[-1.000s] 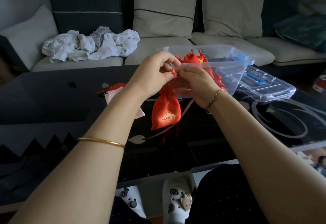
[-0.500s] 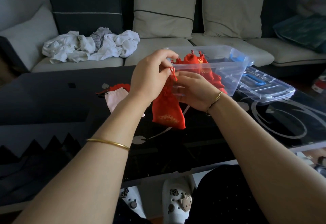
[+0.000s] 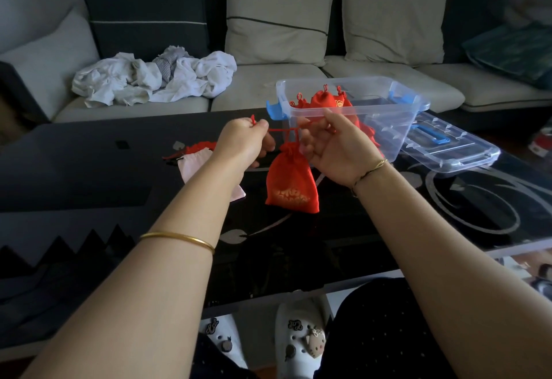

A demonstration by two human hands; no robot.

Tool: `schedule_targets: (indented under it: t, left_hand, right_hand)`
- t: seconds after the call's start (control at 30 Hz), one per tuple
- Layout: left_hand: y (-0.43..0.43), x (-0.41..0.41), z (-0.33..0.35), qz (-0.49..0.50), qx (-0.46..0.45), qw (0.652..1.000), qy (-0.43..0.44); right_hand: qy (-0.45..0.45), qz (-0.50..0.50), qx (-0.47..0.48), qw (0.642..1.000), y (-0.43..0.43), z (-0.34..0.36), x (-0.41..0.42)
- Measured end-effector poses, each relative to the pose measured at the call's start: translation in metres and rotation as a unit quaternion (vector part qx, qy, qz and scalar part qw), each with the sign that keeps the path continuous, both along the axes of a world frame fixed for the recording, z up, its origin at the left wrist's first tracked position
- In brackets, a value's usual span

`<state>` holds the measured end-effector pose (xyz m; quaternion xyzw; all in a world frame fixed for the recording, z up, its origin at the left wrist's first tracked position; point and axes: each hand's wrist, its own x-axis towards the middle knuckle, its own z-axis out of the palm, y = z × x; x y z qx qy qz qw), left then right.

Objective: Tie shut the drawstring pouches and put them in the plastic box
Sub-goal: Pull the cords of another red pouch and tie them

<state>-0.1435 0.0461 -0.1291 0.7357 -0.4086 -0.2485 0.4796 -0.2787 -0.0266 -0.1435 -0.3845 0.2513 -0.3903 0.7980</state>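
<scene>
- Glossy black glass table (image 3: 373, 244) with a pale swirl inlay.
- Red satin pouch (image 3: 291, 181), gold print, neck gathered; it hangs above the table, below and between the two hands.
- Left hand (image 3: 242, 142), knuckles up, pinches one end of the thin red drawstring (image 3: 280, 130). Right hand (image 3: 334, 145), fingers curled, pinches the other end, and the cord is taut between them.
- Clear plastic box (image 3: 388, 127) just behind the right hand holds tied red pouches (image 3: 324, 100); lid (image 3: 448, 151) lies beside it.
- Crumpled white cloth (image 3: 155, 80) on a grey sofa (image 3: 268, 80).
</scene>
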Motion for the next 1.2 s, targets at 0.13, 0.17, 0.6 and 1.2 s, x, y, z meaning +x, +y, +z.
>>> schedule_targets:
  t: [0.13,0.17,0.6,1.2]
  left_hand:
    - [-0.003,0.004,0.005,0.092,-0.003,0.987,0.128]
    - [-0.003,0.004,0.007,0.096,-0.017,0.977,0.188]
    - [-0.001,-0.006,0.002,-0.149,-0.010,0.989,0.008]
    - [-0.009,-0.006,-0.006,-0.071,-0.028,0.994,0.073]
  right_hand:
    - [0.030,0.004,0.061,0.998,-0.005,-0.004,-0.006]
    - [0.056,0.000,0.068,0.996,-0.006,-0.007,-0.007]
    - [0.071,-0.053,-0.129,0.988,-0.005,0.003,-0.006]
    - [0.314,-0.069,-0.396,0.860,0.011,0.003,0.001]
